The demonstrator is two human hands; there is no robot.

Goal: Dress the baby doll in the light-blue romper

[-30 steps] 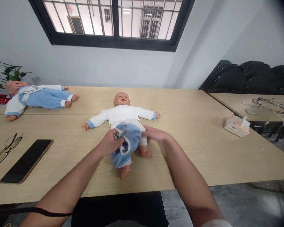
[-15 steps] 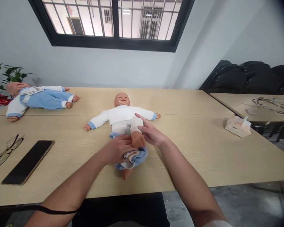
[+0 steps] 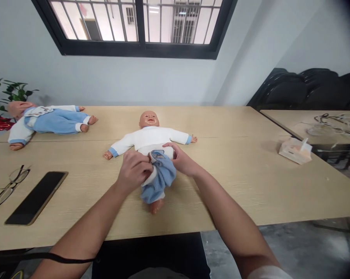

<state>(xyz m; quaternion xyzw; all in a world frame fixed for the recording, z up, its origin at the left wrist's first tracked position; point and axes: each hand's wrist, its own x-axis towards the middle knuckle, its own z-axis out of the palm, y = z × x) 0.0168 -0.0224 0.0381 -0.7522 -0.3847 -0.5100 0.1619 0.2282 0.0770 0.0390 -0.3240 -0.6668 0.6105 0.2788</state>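
A baby doll point(image 3: 154, 136) in a white top with blue cuffs lies on its back in front of me, arms spread and head away from me. Blue trousers point(image 3: 165, 172) are bunched around its lower legs, with one bare foot point(image 3: 156, 206) poking out at the bottom. My left hand point(image 3: 136, 168) is closed, its fingers pinching the trousers' edge on the left side. On the other side, my right hand point(image 3: 182, 159) curls around the doll's raised leg near the hip. The other foot is hidden by the cloth.
A second doll point(image 3: 57, 121) in blue trousers lies at the back left, near a potted plant point(image 3: 10, 93). Glasses point(image 3: 9, 186) and a phone point(image 3: 37, 197) are to the left. A tissue box point(image 3: 295, 151) stands on the right; cables point(image 3: 339, 124) lie on another table.
My left hand has moved up and left, drawing the bunched trousers up over the raised foot, which no longer shows. My right hand stays at the leg, a little further left.
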